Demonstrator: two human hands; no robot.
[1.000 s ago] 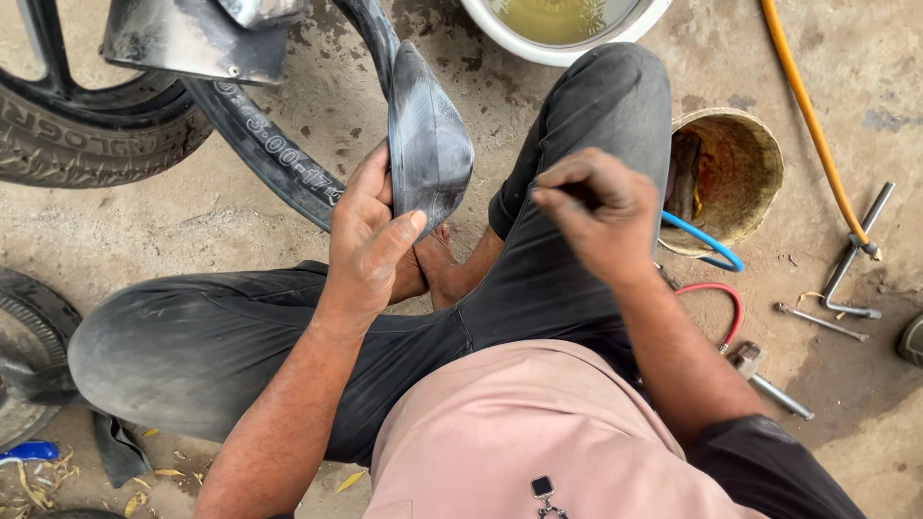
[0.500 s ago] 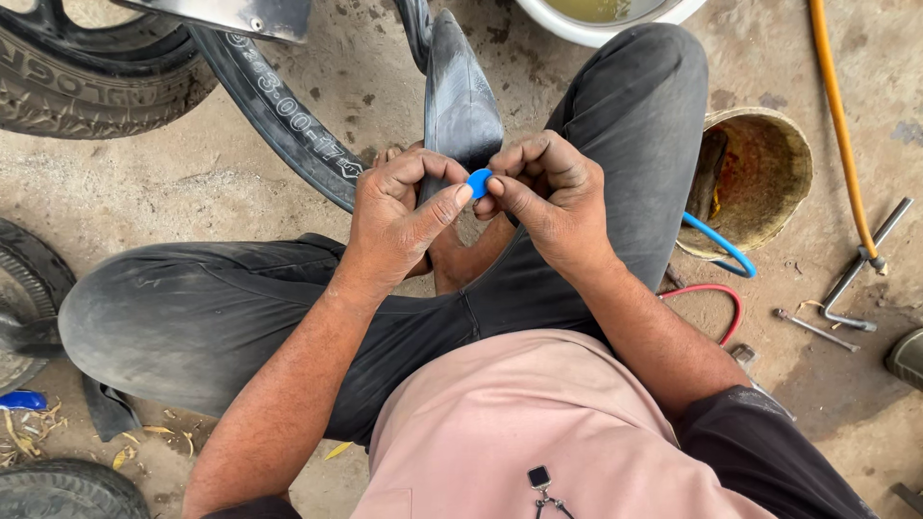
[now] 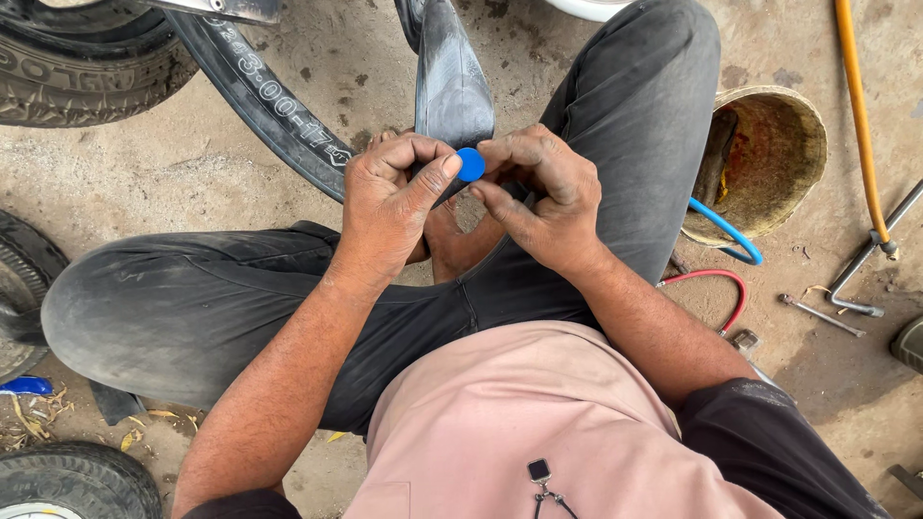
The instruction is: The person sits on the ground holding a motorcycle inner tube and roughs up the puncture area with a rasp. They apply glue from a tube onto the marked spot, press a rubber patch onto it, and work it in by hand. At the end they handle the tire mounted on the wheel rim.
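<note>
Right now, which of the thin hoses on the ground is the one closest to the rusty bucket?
The blue hose. It curls right against the rusty bucket, at its lower edge. The red hose loops just below it, and the orange hose runs off to the right.

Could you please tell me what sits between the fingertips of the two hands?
In the head view, a small round blue disc sits between the left hand and right hand, in front of the black rubber inner tube.
</note>
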